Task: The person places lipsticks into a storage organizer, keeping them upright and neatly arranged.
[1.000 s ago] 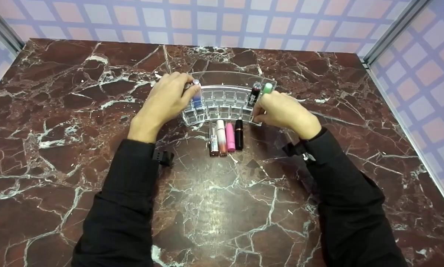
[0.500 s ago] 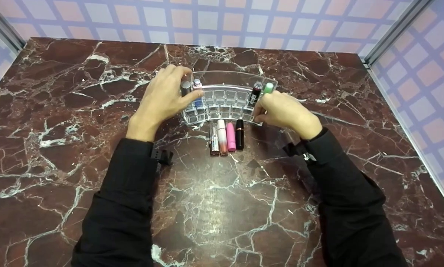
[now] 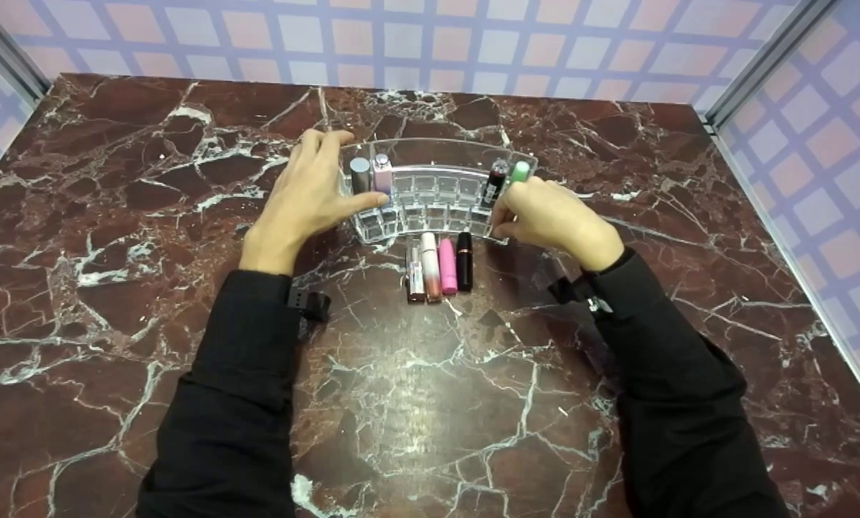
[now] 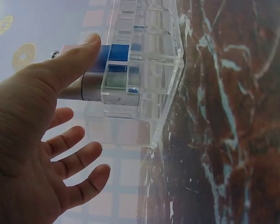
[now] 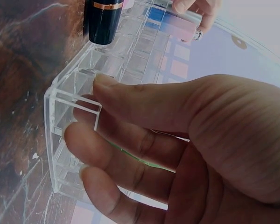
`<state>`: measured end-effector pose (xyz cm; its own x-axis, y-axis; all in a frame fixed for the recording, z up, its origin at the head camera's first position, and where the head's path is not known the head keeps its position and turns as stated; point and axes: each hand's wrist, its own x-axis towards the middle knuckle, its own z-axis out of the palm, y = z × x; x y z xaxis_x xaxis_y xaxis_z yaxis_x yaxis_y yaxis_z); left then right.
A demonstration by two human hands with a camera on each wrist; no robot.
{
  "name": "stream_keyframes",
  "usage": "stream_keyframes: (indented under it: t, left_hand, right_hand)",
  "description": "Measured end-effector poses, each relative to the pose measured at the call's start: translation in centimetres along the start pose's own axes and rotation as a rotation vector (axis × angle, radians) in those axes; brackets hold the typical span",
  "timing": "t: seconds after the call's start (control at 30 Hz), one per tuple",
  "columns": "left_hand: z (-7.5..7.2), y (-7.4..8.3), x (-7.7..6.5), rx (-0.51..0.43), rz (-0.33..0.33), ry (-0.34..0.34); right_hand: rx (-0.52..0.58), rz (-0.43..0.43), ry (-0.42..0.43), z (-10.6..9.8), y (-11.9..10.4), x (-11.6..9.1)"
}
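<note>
Toward the back of the marble table we have one clear organizer, curved, upright, both hands at its ends. Left hand: fingers released and apart, four of them off the left end; its thumb crosses the pink-and-blue tube and hides part of it, and we can't tell whether it touches. Right hand: thumb and fingers grasp the organizer's right front corner, one finger seen through the clear wall. This hand covers most of that end, so the green-topped tube shows little more than its top; in the right wrist view we get just a green strip between fingers. Transparent walls overlap, so we can't count the compartments reliably. That view also crops the black tube with the gold ring and the left hand at the top edge; the left wrist view cuts the left hand at the frame's edge. Counts: four tubes stand in the organizer, two per end: grey tube and pink-and-blue at left, dark labelled tube (print unreadable) and green-topped at right. Four more lie side by side in front: clear-and-dark tube, white-and-orange tube, pink tube, gold-ringed black. Two hands, two black sleeves.
</note>
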<state>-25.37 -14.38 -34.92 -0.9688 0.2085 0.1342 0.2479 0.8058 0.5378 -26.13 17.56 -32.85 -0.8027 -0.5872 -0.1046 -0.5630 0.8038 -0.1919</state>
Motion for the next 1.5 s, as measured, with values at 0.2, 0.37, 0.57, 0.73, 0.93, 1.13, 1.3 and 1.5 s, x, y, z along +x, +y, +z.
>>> stream_keyframes:
  t: [0.2, 0.37, 0.57, 0.73, 0.93, 1.13, 1.3, 1.5]
  left_hand:
    - [0.20, -0.12, -0.06, -0.053, -0.059, -0.062]
    - [0.31, -0.30, -0.30, -0.077, -0.126, -0.097]
    - [0.28, -0.57, -0.53, -0.077, -0.194, -0.186]
    - [0.25, -0.69, -0.56, -0.103, -0.221, -0.210]
    - [0.30, -0.66, -0.50, -0.120, -0.222, -0.202]
    - [0.44, -0.83, -0.42, -0.124, -0.214, -0.207]
    - [0.40, -0.75, -0.49, -0.141, -0.242, -0.230]
    - [0.39, -0.68, -0.55, -0.160, -0.298, -0.288]
  right_hand:
    - [0.006, -0.003, 0.003, -0.02, -0.03, 0.00]
    - [0.004, 0.002, -0.001, -0.03, -0.04, -0.02]
    - [0.001, 0.003, -0.002, 0.02, -0.05, 0.00]
    - [0.004, 0.002, 0.000, 0.07, -0.07, 0.02]
    - [-0.009, -0.007, 0.003, 0.04, -0.04, -0.02]
    - [-0.011, -0.015, 0.012, 0.02, -0.06, -0.12]
    - [-0.008, -0.004, 0.009, 0.03, -0.09, -0.09]
    - [-0.013, 0.008, 0.006, 0.05, -0.14, -0.08]
